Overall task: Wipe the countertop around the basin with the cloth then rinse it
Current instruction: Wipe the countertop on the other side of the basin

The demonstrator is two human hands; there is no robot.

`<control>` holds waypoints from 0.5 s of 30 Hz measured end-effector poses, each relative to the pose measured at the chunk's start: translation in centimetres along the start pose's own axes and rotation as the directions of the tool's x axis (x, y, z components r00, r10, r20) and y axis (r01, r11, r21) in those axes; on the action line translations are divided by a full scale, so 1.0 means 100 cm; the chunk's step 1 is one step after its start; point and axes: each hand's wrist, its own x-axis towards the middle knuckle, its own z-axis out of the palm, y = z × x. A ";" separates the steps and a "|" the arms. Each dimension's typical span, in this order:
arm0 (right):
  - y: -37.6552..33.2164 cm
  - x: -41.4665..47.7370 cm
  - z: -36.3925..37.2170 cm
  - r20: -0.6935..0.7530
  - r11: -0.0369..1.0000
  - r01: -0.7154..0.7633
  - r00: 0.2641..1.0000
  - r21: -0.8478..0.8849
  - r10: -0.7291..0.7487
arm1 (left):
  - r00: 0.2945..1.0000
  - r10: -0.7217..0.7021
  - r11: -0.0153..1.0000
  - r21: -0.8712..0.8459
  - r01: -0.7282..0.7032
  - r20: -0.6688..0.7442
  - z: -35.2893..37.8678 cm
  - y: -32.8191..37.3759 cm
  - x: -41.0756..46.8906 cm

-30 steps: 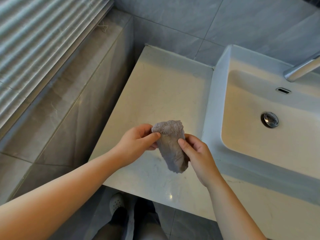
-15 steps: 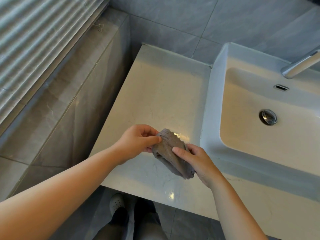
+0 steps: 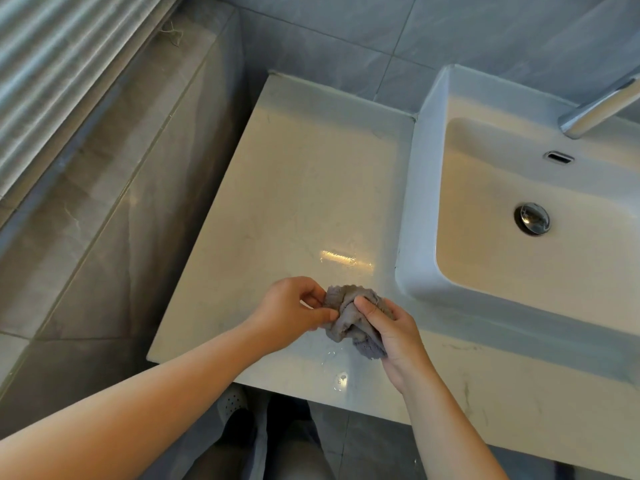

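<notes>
A small grey cloth (image 3: 349, 318) is bunched between both hands, low over the pale marble countertop (image 3: 304, 188), near its front edge. My left hand (image 3: 289, 315) pinches the cloth's left edge with thumb and fingers. My right hand (image 3: 394, 336) wraps around its right side, thumb on top. The white basin (image 3: 419, 202) stands just right of the hands, with a metal drain plug (image 3: 532, 218) in its bowl and a chrome tap spout (image 3: 599, 110) over its back.
Water droplets (image 3: 341, 379) lie on the counter's front edge below the cloth. A grey tiled ledge (image 3: 104, 174) runs along the left under a window blind (image 3: 52, 57). Grey wall tiles (image 3: 346, 36) rise behind the counter. A shoe (image 3: 232, 403) and floor show below.
The cloth went from hanging lengthwise between the hands to being gathered into a tighter bunch, lower and closer to the countertop. Both hands kept hold of it.
</notes>
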 end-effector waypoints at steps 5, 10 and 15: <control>0.000 0.006 -0.022 -0.329 0.876 0.234 0.861 -0.421 -0.388 | 0.998 0.029 0.987 0.157 -0.020 -0.054 -0.024 -0.029 -0.004; 0.007 0.020 -0.023 -0.348 0.538 0.112 0.650 -0.836 -0.675 | 0.994 0.014 0.983 0.181 0.007 -0.110 -0.047 -0.053 -0.007; 0.031 0.040 0.004 -0.225 0.477 0.119 0.766 -0.871 -0.602 | 0.992 0.022 0.984 0.178 0.000 -0.122 -0.051 -0.065 -0.013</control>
